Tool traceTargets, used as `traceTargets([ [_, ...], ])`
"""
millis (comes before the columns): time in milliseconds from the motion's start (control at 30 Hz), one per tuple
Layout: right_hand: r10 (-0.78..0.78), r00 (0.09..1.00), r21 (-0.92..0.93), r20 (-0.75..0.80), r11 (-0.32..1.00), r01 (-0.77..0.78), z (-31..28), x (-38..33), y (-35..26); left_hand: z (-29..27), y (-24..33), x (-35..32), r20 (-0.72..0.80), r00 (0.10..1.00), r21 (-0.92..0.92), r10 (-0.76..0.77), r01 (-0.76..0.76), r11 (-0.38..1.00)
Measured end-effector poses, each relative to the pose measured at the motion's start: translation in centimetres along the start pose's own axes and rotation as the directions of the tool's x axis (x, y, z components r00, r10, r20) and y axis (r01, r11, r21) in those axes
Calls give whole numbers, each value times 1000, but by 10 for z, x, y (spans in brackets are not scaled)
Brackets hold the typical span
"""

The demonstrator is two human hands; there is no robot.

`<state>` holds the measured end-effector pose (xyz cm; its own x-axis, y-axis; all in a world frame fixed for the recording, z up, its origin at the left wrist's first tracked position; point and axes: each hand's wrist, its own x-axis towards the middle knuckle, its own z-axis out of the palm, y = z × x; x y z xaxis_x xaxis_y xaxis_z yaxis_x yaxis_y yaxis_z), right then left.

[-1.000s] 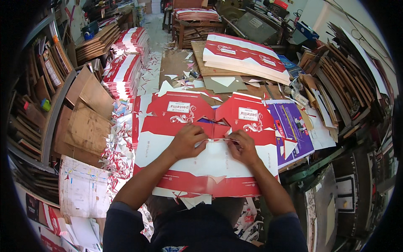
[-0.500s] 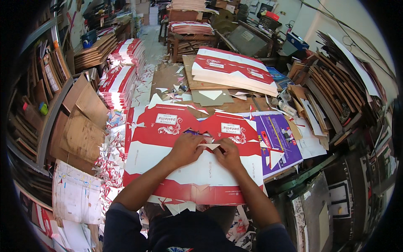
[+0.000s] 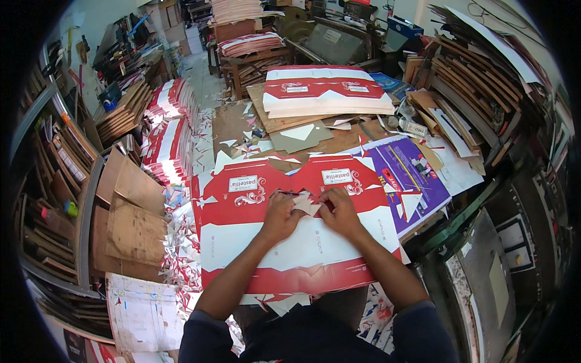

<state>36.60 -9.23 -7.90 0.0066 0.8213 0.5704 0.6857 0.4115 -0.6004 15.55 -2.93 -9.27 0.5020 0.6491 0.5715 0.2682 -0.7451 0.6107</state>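
- Two hands, our left hand (image 3: 280,216) and right hand (image 3: 340,213), meet mid-way across the red-and-white sheet (image 3: 330,243) before us.
- Fingers (image 3: 330,193) curl nearly closed beside pale scraps (image 3: 307,204); we cannot tell which grips.
- One offcut (image 3: 207,200) lies loose; the middle scraps seem unfinished.

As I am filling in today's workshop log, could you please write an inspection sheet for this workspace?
Surface: table largely covered, with brown wood showing toward the back.
Job's things: red-and-white printed sheet spread out; pale scraps near its middle.
Clutter: purple printed sheet to the right; paper offcuts littering the floor on the left.
Hands: left hand and right hand curled either side of the pale scraps; which one grips them cannot be told.
Cables: dark cables against the wall, upper right.
Surroundings: shelf at left; stacked boards at right.
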Motion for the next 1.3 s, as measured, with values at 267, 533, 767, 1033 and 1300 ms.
traceTargets([
  [267, 25, 998, -86, 57, 996, -20, -5, -5, 1, -87, -13, -23, -281, 814, -576, -508, 280, 768],
  [533, -40, 998, -34, 44, 999, 41, 1, 3, 2, -269, -126, -159, -650, 414, 287, -638, 910, 298],
  [767, 323, 945, -238, -52, 915, -326, -89, -23, -31, -223, 4, -174, -102, 408, -216, -907, 881, 420],
  [1033, 772, 633, -148, -49, 621, -769, -144, -109, -48, -179, 35, -165, 45, 509, -270, -860, 835, 480],
  [1300, 722, 687, -223, -82, 659, -719, -123, -107, -75, -177, 44, -162, -42, 563, -52, -826, 824, 564],
])
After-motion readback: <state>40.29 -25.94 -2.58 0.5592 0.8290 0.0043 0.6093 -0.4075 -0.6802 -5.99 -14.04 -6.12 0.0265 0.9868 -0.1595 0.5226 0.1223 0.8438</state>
